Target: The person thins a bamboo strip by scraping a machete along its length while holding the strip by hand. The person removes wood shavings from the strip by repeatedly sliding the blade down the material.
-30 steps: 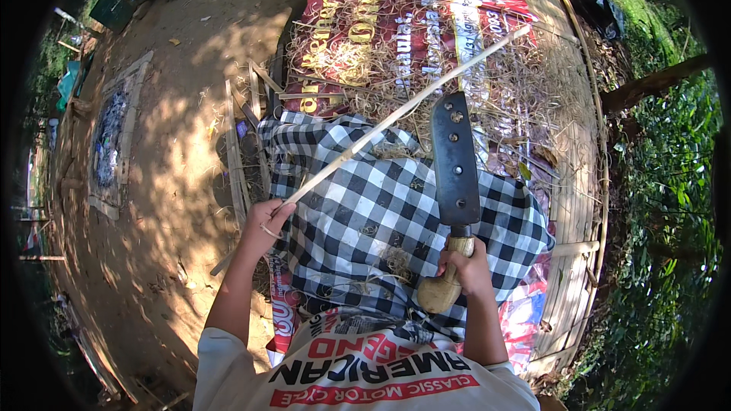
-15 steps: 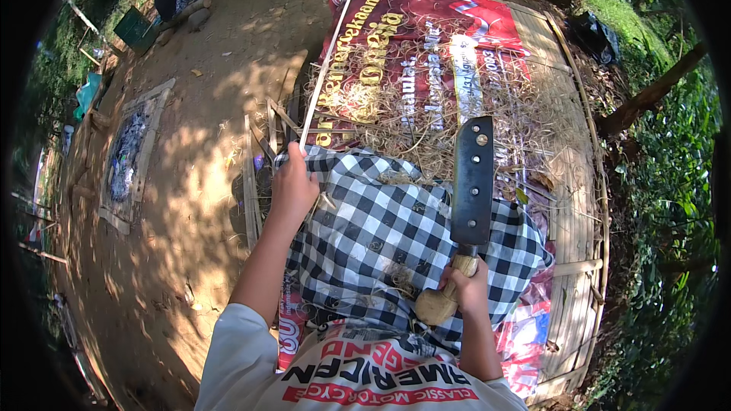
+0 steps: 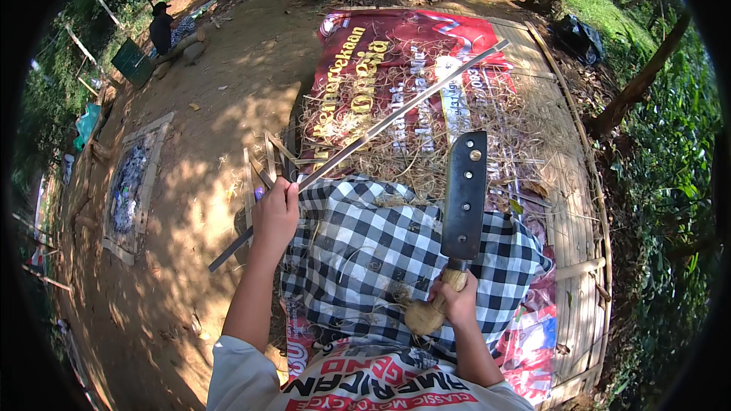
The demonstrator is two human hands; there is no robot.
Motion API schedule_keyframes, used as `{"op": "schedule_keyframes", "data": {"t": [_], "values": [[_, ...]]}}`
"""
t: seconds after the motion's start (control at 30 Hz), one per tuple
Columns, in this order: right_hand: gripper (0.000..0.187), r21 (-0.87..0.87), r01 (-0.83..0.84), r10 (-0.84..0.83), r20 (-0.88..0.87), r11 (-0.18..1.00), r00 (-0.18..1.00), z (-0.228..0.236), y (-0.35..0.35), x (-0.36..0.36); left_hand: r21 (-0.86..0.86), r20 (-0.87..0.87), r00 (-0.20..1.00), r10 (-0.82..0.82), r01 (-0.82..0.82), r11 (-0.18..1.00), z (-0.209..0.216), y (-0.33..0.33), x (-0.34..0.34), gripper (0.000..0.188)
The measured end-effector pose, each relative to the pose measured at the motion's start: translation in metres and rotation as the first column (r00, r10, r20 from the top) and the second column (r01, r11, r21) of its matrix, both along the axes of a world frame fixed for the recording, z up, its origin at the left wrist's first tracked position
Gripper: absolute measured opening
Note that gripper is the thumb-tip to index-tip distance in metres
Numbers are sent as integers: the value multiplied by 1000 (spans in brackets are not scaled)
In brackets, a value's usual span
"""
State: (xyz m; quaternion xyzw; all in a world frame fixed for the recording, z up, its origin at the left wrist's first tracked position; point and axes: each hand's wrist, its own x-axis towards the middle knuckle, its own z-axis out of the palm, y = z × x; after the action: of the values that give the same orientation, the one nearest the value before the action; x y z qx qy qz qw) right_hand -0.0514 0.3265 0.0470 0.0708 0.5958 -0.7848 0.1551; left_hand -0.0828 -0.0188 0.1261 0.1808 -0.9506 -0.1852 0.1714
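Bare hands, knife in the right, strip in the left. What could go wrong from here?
1. The knife is unsheathed above the checkered cloth; if the right hand slips, the blade might cut the cloth or whatever it hides.
2. The left hand grips the long strip at one spot, so it might twist or swing.
3. That hand is ungloved; a rough strip edge could nick it.

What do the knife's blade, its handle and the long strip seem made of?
The blade looks like dark, smooth steel: a flat, blackish plate. The handle seems bare wood, from its tan surface. The long strip may be smooth bamboo or wood, being straight and slim; its grain is unclear.
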Motion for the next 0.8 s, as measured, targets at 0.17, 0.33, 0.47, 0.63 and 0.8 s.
{"op": "schedule_keyframes", "data": {"t": [0.17,0.33,0.47,0.63,0.8], "values": [[19,44,117,-116,-37,992,993,1,12,-2,164,122,989,-90,69,984,1,25,18,25],[20,98,172,-162,-102,980,982,-1,19,-7,169,126,972,-200,178,969,-18,24,33,27],[20,203,162,-128,-171,966,977,-3,25,-12,222,220,962,-163,113,968,-28,24,43,31],[22,254,175,-124,-205,951,971,0,22,-19,317,218,962,-163,88,944,-60,19,53,36],[29,380,94,15,-273,920,962,-5,21,-30,352,253,955,-158,61,934,-80,22,62,33]]}}
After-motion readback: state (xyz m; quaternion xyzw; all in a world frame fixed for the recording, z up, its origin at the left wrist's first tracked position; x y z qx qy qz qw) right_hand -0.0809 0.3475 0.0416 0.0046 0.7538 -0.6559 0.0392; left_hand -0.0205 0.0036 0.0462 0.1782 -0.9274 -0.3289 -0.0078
